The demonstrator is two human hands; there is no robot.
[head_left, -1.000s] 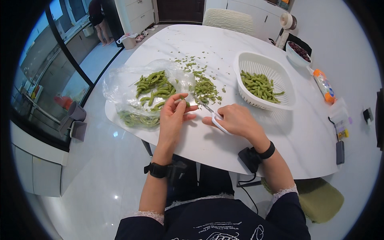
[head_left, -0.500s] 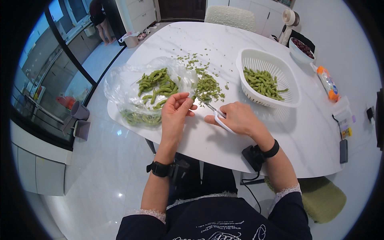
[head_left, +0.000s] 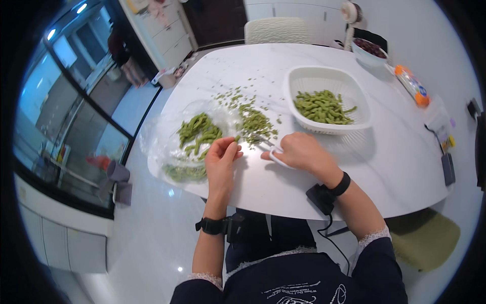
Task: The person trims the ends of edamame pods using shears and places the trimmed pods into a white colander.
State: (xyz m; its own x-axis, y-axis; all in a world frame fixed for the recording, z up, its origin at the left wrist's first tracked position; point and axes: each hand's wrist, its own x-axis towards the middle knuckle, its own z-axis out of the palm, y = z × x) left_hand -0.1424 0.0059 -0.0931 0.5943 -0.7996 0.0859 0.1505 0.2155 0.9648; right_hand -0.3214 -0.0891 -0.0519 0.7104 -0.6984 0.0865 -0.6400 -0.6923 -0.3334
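My left hand [head_left: 221, 158] pinches a green edamame pod [head_left: 237, 138] between thumb and fingertips; only its tip shows. Gripped in my right hand [head_left: 305, 153] are white-handled scissors [head_left: 278, 158], blades pointing left a little short of the pod. Beyond the hands lies a pile of pod trimmings [head_left: 254, 121] spread over the white table. A clear plastic bag [head_left: 162, 137] with whole pods [head_left: 195, 133] rests left of the pile, close to my left hand. To the right, a white draining basket [head_left: 360, 93] holds many pods [head_left: 324, 107].
Farther back on the table are a bowl of dark red fruit [head_left: 369, 50] and an orange-and-white packet [head_left: 411, 85]. A dark box with a cable [head_left: 321, 199] sits under my right wrist. A pale chair [head_left: 277, 31] stands behind. Another person [head_left: 121, 53] is at the far left.
The view has shifted and tilted. The scissors' blades, earlier at the fingertips of my left hand, are now slightly apart from them. My left hand still pinches a pod.
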